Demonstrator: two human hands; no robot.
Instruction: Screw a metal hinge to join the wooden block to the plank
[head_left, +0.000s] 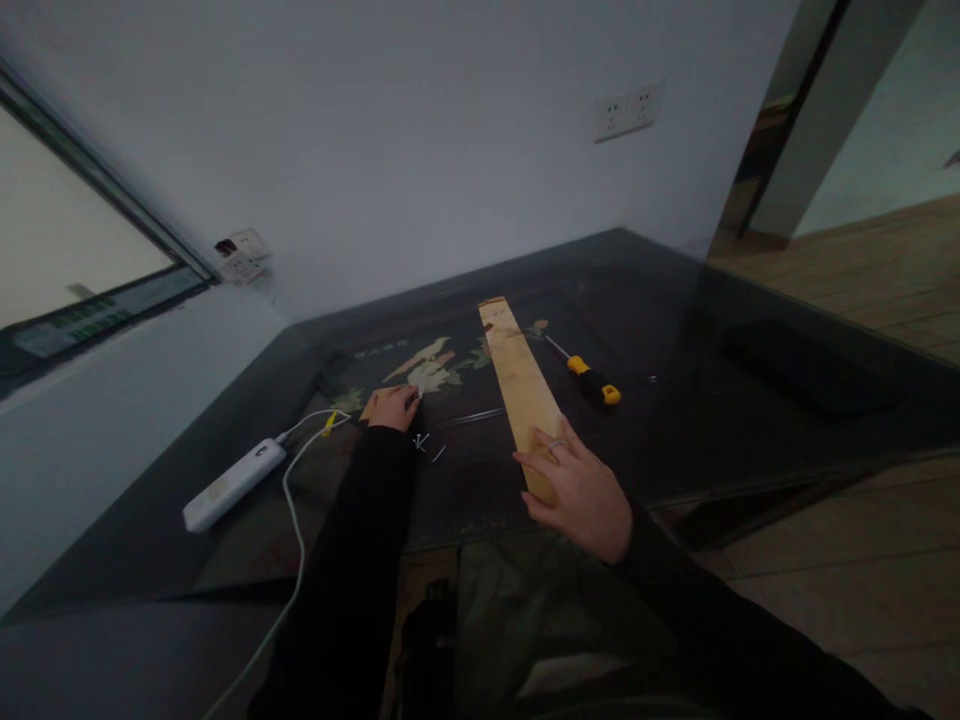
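Observation:
A long flat wooden board (517, 375) lies lengthwise on the dark table. My right hand (574, 480) is laid across its near end, with the fingers wrapped over its edges. Farther left, my left hand (392, 408) rests low over the table with its fingers drawn together. A small pale bit shows at its fingertips, too small to name. Part of a light wooden piece (367, 406) sticks out beneath that hand. Several screws or nails (421, 441) lie loose just in front of it. Right of the board is a yellow and black screwdriver (592, 380), its shaft pointing toward the wall.
A white power bank (234, 485) with a white cable (292, 500) lies on the table's left; the cable runs past my left sleeve. The dark table (660, 290) has a bird and flower picture. A flat black object (806, 365) lies at right. Behind stands a wall with sockets (627, 112).

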